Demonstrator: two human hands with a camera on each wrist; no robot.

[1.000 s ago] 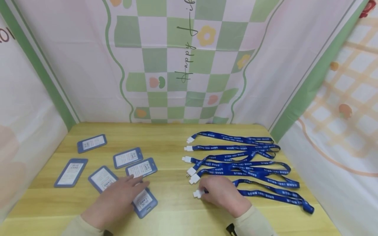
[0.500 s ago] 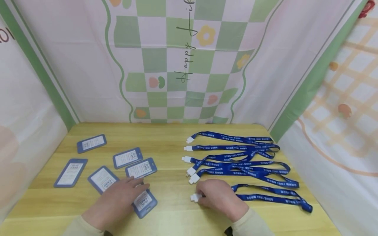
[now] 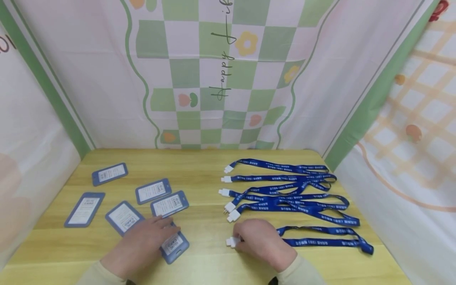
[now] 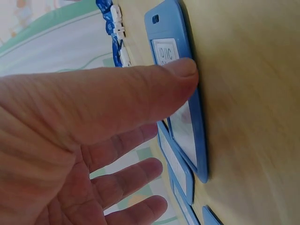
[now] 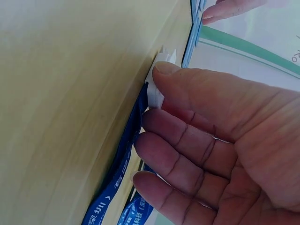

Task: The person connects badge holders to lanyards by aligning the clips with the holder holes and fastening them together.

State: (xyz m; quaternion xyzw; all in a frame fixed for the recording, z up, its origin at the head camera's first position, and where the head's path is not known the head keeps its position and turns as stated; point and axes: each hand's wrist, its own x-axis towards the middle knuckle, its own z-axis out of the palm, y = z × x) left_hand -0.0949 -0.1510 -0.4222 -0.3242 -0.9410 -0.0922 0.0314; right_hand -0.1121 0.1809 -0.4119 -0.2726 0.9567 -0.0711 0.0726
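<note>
My right hand [image 3: 261, 241] pinches the white plastic clip [image 3: 233, 242] of a blue lanyard [image 3: 320, 242] between thumb and fingers. In the right wrist view the thumb lies over the clip [image 5: 157, 77], and the printed strap [image 5: 123, 154] trails along the table. My left hand [image 3: 142, 243] lies over a blue ID card holder [image 3: 175, 245], partly covering it. In the left wrist view its thumb rests across the edge of that holder [image 4: 187, 126], while the other fingers extend loosely. Another card holder [image 3: 124, 217] is partly hidden by this hand.
Several more blue lanyards [image 3: 285, 178] lie side by side on the right, clips facing the middle. Several card holders [image 3: 152, 191] are spread over the left of the wooden table [image 3: 204, 178]. A patterned cloth [image 3: 213, 79] hangs behind the table.
My right hand has drawn the lanyard's clip slightly left and toward me, and its strap has slid along, away from the other lanyards. The left hand has hardly moved.
</note>
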